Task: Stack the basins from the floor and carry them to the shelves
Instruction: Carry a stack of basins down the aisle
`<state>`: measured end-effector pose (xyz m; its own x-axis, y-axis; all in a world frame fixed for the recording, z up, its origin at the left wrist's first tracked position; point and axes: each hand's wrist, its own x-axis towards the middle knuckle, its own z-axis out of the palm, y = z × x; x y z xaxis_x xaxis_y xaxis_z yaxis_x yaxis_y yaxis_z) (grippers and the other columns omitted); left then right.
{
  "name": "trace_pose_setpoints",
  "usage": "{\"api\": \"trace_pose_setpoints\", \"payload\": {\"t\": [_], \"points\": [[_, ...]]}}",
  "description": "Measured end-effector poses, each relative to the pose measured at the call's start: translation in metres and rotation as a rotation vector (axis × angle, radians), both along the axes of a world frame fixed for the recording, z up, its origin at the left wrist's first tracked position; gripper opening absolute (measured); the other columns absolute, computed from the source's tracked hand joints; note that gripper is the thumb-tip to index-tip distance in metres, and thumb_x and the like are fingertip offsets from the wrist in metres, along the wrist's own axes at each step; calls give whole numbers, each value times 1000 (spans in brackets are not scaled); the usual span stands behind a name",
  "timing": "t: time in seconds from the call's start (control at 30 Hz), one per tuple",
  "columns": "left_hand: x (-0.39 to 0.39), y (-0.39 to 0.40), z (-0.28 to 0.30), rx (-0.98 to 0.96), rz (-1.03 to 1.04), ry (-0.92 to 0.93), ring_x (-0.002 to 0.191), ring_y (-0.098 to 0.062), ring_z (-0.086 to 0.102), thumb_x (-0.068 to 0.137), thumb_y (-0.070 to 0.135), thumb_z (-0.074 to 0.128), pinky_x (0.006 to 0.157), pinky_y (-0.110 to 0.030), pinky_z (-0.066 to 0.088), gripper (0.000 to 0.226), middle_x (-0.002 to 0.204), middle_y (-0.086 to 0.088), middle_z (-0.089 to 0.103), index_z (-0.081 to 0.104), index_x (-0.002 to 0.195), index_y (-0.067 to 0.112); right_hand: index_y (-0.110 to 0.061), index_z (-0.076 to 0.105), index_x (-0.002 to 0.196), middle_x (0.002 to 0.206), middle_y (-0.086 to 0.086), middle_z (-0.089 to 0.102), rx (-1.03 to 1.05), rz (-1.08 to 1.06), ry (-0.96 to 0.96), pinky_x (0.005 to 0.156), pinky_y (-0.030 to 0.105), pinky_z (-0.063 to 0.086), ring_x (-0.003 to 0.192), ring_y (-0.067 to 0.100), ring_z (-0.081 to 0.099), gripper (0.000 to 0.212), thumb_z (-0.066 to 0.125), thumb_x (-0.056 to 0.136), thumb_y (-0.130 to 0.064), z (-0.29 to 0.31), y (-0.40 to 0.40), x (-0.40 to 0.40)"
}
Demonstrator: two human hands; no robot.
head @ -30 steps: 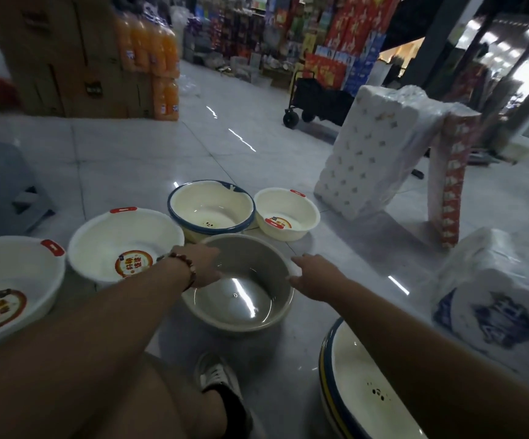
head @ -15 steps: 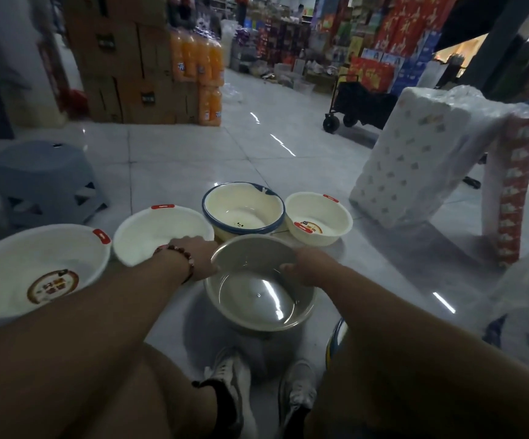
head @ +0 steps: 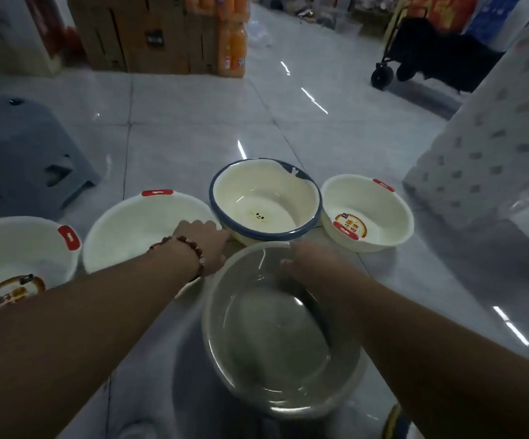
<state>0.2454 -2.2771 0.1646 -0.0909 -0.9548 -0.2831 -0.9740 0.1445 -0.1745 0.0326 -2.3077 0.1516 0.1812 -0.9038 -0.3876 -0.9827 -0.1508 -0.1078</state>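
Observation:
A grey translucent basin [head: 275, 337] is tilted toward me above the floor. My left hand [head: 204, 245], with a bead bracelet at the wrist, grips its far left rim. My right hand [head: 307, 264] grips the far right rim. Behind it on the floor stand a cream basin with a blue rim [head: 266, 202], a small cream basin with red tabs [head: 367, 212], a white basin [head: 136, 229] and a larger white basin [head: 19, 264] at the left edge.
A grey plastic stool [head: 25, 153] stands at the left. A wrapped stack of tissue rolls [head: 491, 137] rises at the right. Cardboard boxes [head: 149, 33], orange drink bottles [head: 231, 49] and a black cart [head: 421, 55] lie further back on the tiled floor.
The grey basin has come up off the floor toward me and tilted. Both hands went from its sides to gripping its far rim. The view has dropped lower.

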Motion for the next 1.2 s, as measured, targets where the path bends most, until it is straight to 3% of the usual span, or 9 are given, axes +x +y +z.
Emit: {"api": "trace_pose_setpoints", "payload": {"t": [0.23, 0.43, 0.5, 0.63, 0.7, 0.87, 1.0, 1.1, 1.2], "points": [[-6, -94, -105, 57, -62, 27, 105, -26, 58, 98, 42, 43, 90, -40, 45, 41, 124, -7, 58, 48, 134, 24, -8, 56, 122, 120, 17, 61, 71, -260, -176, 90, 43, 45, 110, 36, 57, 44, 42, 98, -42, -94, -116, 1], [-15, -92, -168, 165, -63, 47, 107, -27, 60, 97, 32, 47, 85, -40, 44, 45, 123, -6, 61, 37, 140, 22, -11, 36, 144, 146, 10, 40, 272, -1005, -985, 101, 40, 48, 125, 27, 47, 57, 56, 95, -32, -124, -162, 5], [-16, -91, -177, 139, -48, 61, 104, -27, 62, 95, 23, 51, 84, -39, 45, 54, 121, -5, 63, 30, 145, 21, -11, 36, 142, 142, 11, 43, 319, -1137, -1107, 100, 37, 49, 125, 27, 50, 57, 59, 94, -29, -127, -171, 3], [-13, -89, -183, 91, -75, 18, 107, -26, 62, 92, 15, 56, 80, -36, 44, 72, 131, -4, 58, 17, 153, 22, -11, 47, 115, 126, 9, 59, 377, -1273, -1171, 89, 28, 54, 114, 19, 60, 37, 65, 91, -33, -132, -180, 0], [-12, -87, -184, 88, -71, 32, 110, -26, 61, 92, 12, 56, 80, -36, 45, 77, 137, -4, 54, 12, 155, 23, -11, 52, 115, 119, 6, 61, 395, -1309, -1265, 91, 34, 54, 110, 17, 60, 41, 69, 88, -36, -131, -185, 8], [-14, -87, -183, 98, -46, 43, 114, -25, 60, 92, 11, 56, 85, -37, 47, 82, 145, -4, 48, 7, 157, 24, -13, 55, 123, 103, -2, 59, 418, -1391, -1258, 55, 34, 45, 77, 15, 53, 52, 77, 78, -27, -131, -188, 40], [-14, -86, -182, 120, -34, 35, 114, -26, 60, 92, 7, 54, 86, -37, 49, 85, 150, -6, 43, 4, 157, 25, -11, 60, 115, 100, 3, 64, 404, -1503, -1369, 53, 30, 50, 75, 19, 60, 36, 70, 81, -14, -123, -185, 43], [-11, -82, -182, 152, -12, 69, 112, -25, 60, 93, 9, 51, 85, -35, 50, 84, 147, -6, 47, 1, 157, 32, -8, 58, 108, 93, 6, 63, 380, -1549, -1445, 63, 34, 56, 75, 23, 63, 28, 70, 82, -11, -117, -184, 34], [-1, -83, -180, 174, 59, 198, 113, -25, 60, 97, 19, 48, 88, -38, 53, 69, 139, -5, 54, 14, 154, 37, -7, 58, 108, 93, 6, 64, 382, -1511, -1430, 59, 35, 54, 74, 24, 63, 28, 69, 82, -12, -109, -179, 27]]}}
